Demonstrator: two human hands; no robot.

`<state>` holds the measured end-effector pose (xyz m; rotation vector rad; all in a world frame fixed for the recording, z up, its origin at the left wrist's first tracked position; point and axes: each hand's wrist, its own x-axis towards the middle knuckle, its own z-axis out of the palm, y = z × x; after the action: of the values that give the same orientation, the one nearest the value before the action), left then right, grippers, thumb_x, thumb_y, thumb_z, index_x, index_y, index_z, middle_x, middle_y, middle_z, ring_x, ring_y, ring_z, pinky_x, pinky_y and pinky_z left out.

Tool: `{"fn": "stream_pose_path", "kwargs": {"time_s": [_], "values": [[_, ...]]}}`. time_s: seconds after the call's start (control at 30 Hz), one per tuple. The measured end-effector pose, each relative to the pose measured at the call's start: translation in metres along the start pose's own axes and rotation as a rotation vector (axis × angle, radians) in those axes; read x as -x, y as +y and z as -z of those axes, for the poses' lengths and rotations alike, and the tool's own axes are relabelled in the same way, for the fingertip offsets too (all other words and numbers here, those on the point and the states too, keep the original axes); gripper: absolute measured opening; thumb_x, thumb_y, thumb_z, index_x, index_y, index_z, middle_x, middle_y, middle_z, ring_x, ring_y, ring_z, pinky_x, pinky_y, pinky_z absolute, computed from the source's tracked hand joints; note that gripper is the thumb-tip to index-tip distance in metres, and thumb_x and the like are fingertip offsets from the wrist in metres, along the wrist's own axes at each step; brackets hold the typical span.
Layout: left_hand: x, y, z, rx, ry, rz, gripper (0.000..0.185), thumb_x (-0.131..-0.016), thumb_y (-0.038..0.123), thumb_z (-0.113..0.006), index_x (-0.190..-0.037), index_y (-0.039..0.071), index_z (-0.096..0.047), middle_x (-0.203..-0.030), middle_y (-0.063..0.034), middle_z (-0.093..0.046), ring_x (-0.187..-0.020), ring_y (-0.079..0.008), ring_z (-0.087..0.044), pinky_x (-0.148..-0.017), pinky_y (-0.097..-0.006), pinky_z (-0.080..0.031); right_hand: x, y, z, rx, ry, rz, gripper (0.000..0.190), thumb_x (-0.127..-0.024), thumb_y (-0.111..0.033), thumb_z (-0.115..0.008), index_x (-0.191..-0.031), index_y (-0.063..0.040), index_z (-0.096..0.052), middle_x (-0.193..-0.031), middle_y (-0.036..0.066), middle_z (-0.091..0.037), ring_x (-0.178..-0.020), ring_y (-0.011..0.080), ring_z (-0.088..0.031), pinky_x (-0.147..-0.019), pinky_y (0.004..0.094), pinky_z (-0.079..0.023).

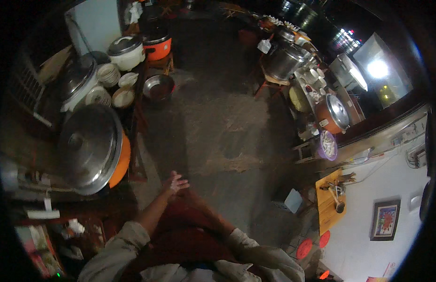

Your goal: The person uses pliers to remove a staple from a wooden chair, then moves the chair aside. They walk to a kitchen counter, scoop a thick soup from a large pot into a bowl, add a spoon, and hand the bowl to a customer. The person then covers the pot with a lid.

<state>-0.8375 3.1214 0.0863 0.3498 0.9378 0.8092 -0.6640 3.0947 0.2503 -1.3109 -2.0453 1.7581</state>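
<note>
Before my body, low in the head view, both forearms reach forward and meet over a dark red garment. My left hand has its fingers spread, and nothing shows in it. Close against it lies my right hand, dim and blurred, its fingers hard to make out. To the left of them stands a large orange rice cooker with a shiny metal lid. Beyond it are a stack of white bowls and a metal basin.
Along the right counter stand a large metal pot, an orange-brown pot and a purple basket of pale food. A wooden table with utensils and red stools stand at the lower right. White and orange cookers line the upper left.
</note>
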Motion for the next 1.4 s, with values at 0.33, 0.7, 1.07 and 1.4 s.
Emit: {"fn": "stream_pose_path", "kwargs": {"time_s": [0.33,0.7,1.07,1.4], "values": [[-0.215,0.077,-0.185,-0.323,-0.154,0.448,0.056,-0.097,0.064,-0.056,-0.119,0.012,-0.051,-0.091,-0.0096,-0.063,-0.082,-0.0268,-0.065,-0.067,-0.0398,-0.055,0.003,-0.088,0.179,-0.315,0.221,0.364,0.035,-0.092,-0.02,-0.071,-0.122,-0.001,-0.068,-0.112,0.02,-0.072,-0.107,0.0294,-0.07,-0.091,0.0383,-0.053],[-0.364,0.177,-0.309,-0.535,-0.057,0.196,0.023,-0.104,0.036,-0.059,-0.098,0.014,-0.056,-0.07,-0.0031,-0.054,-0.055,-0.017,-0.05,-0.05,-0.0374,-0.044,-0.036,-0.026,0.393,-0.247,0.483,0.546,0.032,-0.085,-0.02,-0.076,-0.108,0.002,-0.071,-0.09,0.017,-0.068,-0.086,0.0248,-0.066,-0.079,0.0363,-0.053],[-0.541,0.175,-0.565,-0.236,-0.322,0.538,0.075,-0.099,0.064,-0.051,-0.142,0.003,-0.046,-0.133,-0.0205,-0.059,-0.117,-0.035,-0.062,-0.099,-0.0568,-0.055,-0.005,0.18,0.619,-0.362,0.971,0.048,0.025,-0.088,-0.016,-0.075,-0.101,0.002,-0.064,-0.099,0.019,-0.07,-0.09,0.0348,-0.068,-0.079,0.0442,-0.053],[-0.635,0.14,-0.801,-0.562,-0.602,0.769,0.091,-0.097,0.073,-0.046,-0.147,-0.002,-0.041,-0.139,-0.0237,-0.055,-0.124,-0.0371,-0.06,-0.101,-0.0565,-0.055,0.054,0.244,0.765,-0.379,1.396,-0.346,0.018,-0.092,-0.015,-0.07,-0.094,0.0,-0.062,-0.081,0.014,-0.071,-0.073,0.0221,-0.07,-0.068,0.0356,-0.054]]}}
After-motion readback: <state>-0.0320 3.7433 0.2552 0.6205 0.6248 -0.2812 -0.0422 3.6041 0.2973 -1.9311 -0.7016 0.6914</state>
